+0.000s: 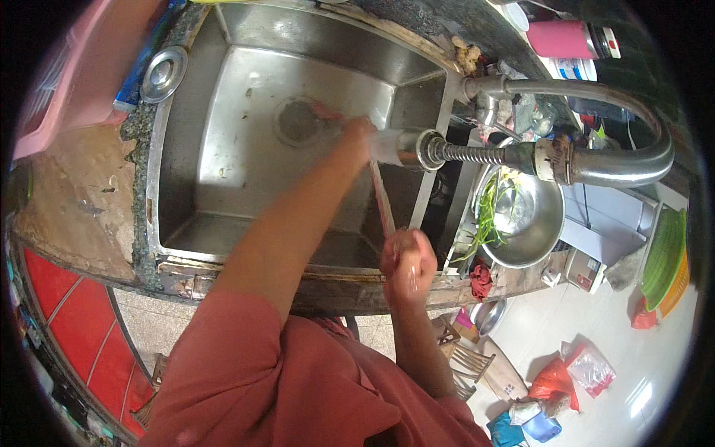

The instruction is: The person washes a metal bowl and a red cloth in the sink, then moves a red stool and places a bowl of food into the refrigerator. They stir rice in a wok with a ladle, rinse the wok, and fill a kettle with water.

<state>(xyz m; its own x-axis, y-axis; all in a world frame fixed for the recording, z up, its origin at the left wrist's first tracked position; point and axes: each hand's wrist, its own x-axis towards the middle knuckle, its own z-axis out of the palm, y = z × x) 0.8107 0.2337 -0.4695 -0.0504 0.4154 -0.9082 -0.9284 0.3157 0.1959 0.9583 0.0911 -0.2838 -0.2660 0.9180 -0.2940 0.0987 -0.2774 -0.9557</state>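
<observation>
Over the stainless steel sink [257, 167], a thin twisted pinkish strip [382, 195], probably a wet cloth, is stretched taut between my two fists. My left hand [358, 133] grips its far part, right beside the tap's spray head [419, 149], where water blurs the view. A reddish loose end sticks out past that fist, above the round drain [301, 120]. Closer to my body, my right hand [410, 258] clenches the near end by the sink's front right corner. Motion blur hides its fingers in part.
A curved tap pipe [614, 89] arches on the right. Beyond the sink's right rim sits a steel bowl [536, 223] with green vegetable stalks [489, 212]. A metal lid [163, 74] and a pink plastic basket [95, 84] stand left. A crumpled red cloth [480, 279] lies near the counter's front edge.
</observation>
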